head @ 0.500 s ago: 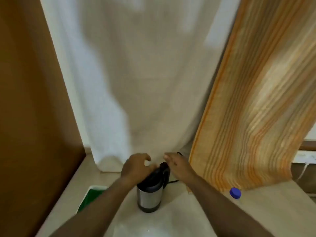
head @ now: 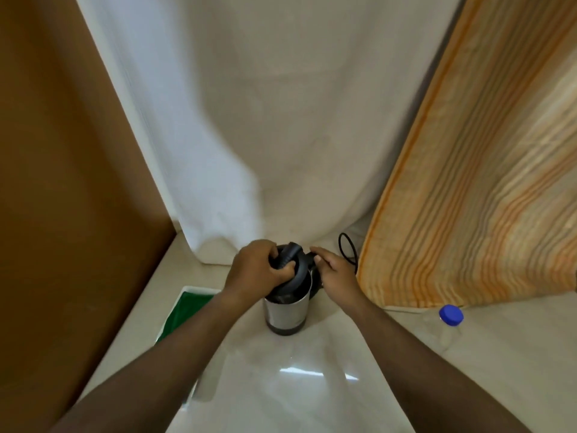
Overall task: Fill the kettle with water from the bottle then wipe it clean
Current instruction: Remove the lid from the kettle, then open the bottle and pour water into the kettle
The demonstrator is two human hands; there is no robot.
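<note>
A steel kettle [head: 284, 314] with a black base stands on the pale counter [head: 312, 385]. Its black lid [head: 292, 267] is tilted up and open. My left hand [head: 254, 270] grips the lid's front edge from the left. My right hand [head: 335, 268] rests against the kettle's black handle on the right, fingers loosely curved; how firmly it holds I cannot tell. A clear water bottle with a blue cap [head: 451, 314] stands to the right, its body barely visible.
A white tray holding a green cloth [head: 184, 310] lies left of the kettle. A black power cord [head: 348, 250] loops behind it. A white curtain [head: 249, 120], an orange striped cloth [head: 484, 182] and a brown panel [head: 62, 182] enclose the counter.
The lid has been lifted open by my left hand. My right hand has shifted onto the kettle's handle side.
</note>
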